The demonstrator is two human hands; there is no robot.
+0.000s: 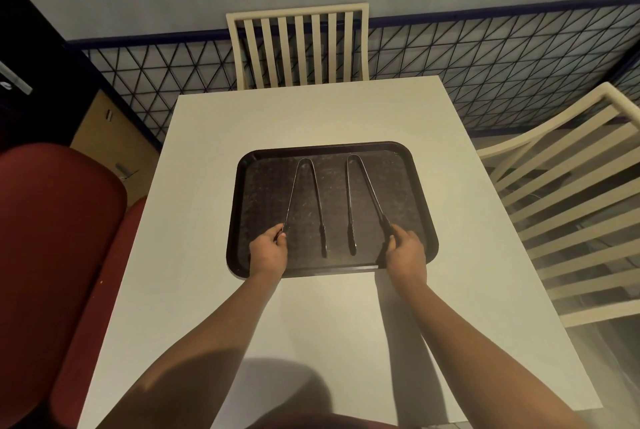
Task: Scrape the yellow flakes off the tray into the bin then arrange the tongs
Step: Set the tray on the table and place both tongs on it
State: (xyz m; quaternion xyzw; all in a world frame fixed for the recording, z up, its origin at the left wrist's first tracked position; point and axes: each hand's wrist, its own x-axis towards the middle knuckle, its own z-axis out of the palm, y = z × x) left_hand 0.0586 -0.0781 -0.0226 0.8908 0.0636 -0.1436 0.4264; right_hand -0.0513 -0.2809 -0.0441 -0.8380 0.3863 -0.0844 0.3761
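Your left hand (268,253) sits at the tray's 7 o'clock corner, fingers curled and pinching the outer tip of the left tongs (304,203). Your right hand (405,253) sits at 5 o'clock, fingers curled round the outer tip of the right tongs (363,203). Both tongs lie flat and well apart on the dark tray (420,193), tips toward you, bends pointing to 12 o'clock. The tray rests mid-table (311,110). A slatted chair (298,44) stands at the table's 12 o'clock, another chair (571,193) at 3 o'clock, a red seat (52,238) at 9 o'clock.
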